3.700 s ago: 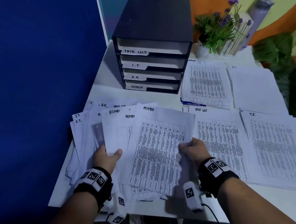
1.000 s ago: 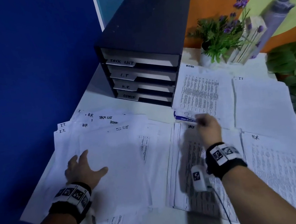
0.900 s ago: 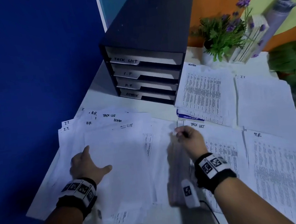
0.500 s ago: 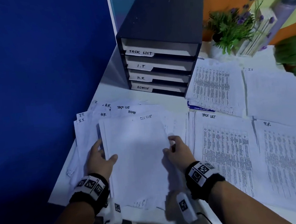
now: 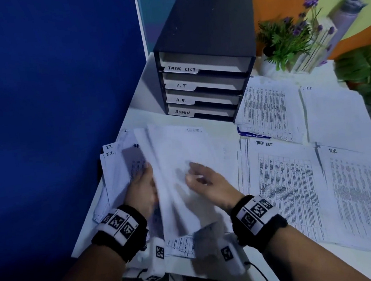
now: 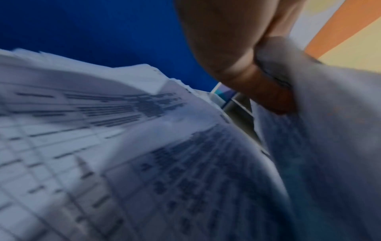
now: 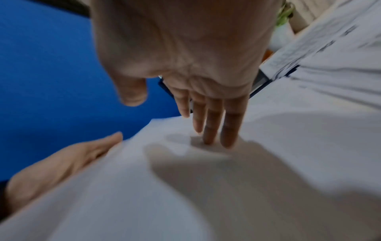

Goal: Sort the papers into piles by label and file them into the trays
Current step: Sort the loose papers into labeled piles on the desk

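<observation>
Unsorted papers: lying at the counter's left front, before the trays. Left hand is gripping their lifted edge; right hand is resting flat, fingers straight.

The left hand is curled with thumb pinched at lower left of centre; the right hand is held flat, fingers straight.

An office desk — labelled filing trays; printed papers in piles; blue partition.
</observation>
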The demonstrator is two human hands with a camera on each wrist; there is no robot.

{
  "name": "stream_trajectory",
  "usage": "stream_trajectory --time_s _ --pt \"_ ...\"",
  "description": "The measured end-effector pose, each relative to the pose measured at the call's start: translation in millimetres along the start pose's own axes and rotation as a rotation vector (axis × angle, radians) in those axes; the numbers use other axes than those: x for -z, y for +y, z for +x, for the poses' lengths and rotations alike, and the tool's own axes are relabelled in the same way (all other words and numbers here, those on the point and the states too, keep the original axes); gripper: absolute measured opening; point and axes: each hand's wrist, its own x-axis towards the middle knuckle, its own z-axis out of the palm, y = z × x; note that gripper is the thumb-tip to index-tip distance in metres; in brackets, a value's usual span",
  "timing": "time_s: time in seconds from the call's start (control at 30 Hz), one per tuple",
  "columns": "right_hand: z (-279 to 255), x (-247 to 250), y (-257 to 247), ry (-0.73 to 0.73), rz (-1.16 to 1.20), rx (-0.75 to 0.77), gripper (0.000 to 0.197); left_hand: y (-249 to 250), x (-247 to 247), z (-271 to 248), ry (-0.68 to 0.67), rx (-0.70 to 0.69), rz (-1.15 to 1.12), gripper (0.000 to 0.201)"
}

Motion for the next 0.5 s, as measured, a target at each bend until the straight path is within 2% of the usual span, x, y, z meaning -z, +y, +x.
stream_trajectory --time_s 0.03,0.07,0.13,0.2,0.27,0.3,0.33,0.4,0.47,0.5 --pt "-0.3 -6.2 -3.5 -0.085 0.010 0.016 0.059 2.9 -5.0 -2.6 -0.109 0.040 -0.079 0.057" --pt "0.7 -11.1 -5.2 -0.110 -0.001 0.047 0.059 5.0 -9.1 -4.7 -0.205 0.064 -0.104 0.063" --pt "4.8 -14.4 -3.5 -0.003 -0.045 0.094 0.063 7.2 -12.3 -6.3 -0.278 0.076 -0.097 0.063" --pt "2.9 -9.7 -6.2 0.099 -0.023 0.092 0.059 3.2 -10.0 -0.7 -0.196 0.006 -0.030 0.050" --pt "-4.3 0.7 -15.0 0.088 0.099 0.039 0.049 -3.8 -1.4 8.8 -0.013 -0.079 0.125 0.034" --pt "-7.7 7.1 -17.6 0.057 0.177 0.027 0.045 -8.8 6.7 13.5 0.045 -0.073 0.152 0.037" --pt "-12.3 13.0 -22.3 0.031 0.256 0.045 0.042 -12.9 12.4 16.2 0.046 -0.034 0.116 0.047" --pt "-17.4 27.4 -26.0 0.027 0.405 0.107 0.042 -19.4 26.9 21.0 -0.008 0.134 -0.032 0.063" --pt "-15.0 38.2 -19.1 0.113 0.414 0.078 0.036 -24.8 41.1 24.4 -0.072 0.298 -0.147 0.072" --pt "-11.9 42.0 -10.2 0.180 0.353 0.026 0.031 -27.6 45.9 25.7 -0.101 0.311 -0.166 0.070"
